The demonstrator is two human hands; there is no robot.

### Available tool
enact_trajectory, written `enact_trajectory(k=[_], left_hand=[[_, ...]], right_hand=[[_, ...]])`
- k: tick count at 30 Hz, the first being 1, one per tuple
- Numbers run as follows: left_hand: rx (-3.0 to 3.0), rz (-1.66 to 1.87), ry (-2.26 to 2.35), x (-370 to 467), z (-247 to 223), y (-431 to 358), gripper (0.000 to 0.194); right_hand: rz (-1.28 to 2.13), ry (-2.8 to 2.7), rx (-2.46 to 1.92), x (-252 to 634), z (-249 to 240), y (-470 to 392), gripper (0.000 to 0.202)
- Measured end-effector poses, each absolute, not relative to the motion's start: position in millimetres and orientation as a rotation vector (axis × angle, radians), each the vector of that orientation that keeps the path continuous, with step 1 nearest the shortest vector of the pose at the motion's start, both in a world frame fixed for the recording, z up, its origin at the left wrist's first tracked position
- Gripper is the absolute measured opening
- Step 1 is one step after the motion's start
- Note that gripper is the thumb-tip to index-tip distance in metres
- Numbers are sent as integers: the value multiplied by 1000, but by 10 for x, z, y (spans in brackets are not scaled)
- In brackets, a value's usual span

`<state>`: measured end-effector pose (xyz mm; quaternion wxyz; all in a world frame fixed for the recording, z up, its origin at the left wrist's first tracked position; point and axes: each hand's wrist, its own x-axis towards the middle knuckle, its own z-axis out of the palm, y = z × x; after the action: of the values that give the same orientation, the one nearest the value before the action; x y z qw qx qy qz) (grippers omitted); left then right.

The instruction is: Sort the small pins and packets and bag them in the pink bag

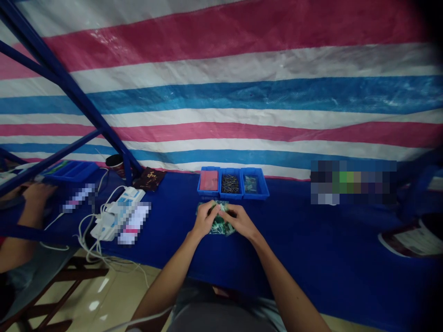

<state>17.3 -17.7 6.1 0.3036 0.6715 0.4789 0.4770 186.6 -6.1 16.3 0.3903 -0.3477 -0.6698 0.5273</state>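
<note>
My left hand (205,220) and my right hand (243,222) meet over the blue table in front of me, fingers closed in a pinch. Between their fingertips is a small green-and-clear plastic packet (222,209), its details too small to make out. More green, shiny plastic packets (218,226) lie beneath and around the fingers. Just beyond my hands stand three joined blue bins. The left bin holds a stack of pinkish-red cards (209,180), the middle one many dark screws (230,184), and the right one small clear packets (250,183).
To the left lie a white power strip (119,212) with cables, a dark brown packet (151,179) and a cup (115,164). Blue metal bars (69,87) cross there, with a co-worker's hand (38,192) beyond. A tub (411,237) stands right; a striped sheet (242,92) hangs behind.
</note>
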Motion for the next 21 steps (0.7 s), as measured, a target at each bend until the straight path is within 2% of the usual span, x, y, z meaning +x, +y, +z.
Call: enact_trajectory(k=[13, 21], left_hand=[[1819, 1306, 1231, 160, 20, -158, 46], [1834, 1282, 1236, 172, -22, -156, 43]], right_hand=[[1317, -1707, -895, 1884, 56, -34, 49], [1390, -1620, -916, 1876, 86, -35, 41]])
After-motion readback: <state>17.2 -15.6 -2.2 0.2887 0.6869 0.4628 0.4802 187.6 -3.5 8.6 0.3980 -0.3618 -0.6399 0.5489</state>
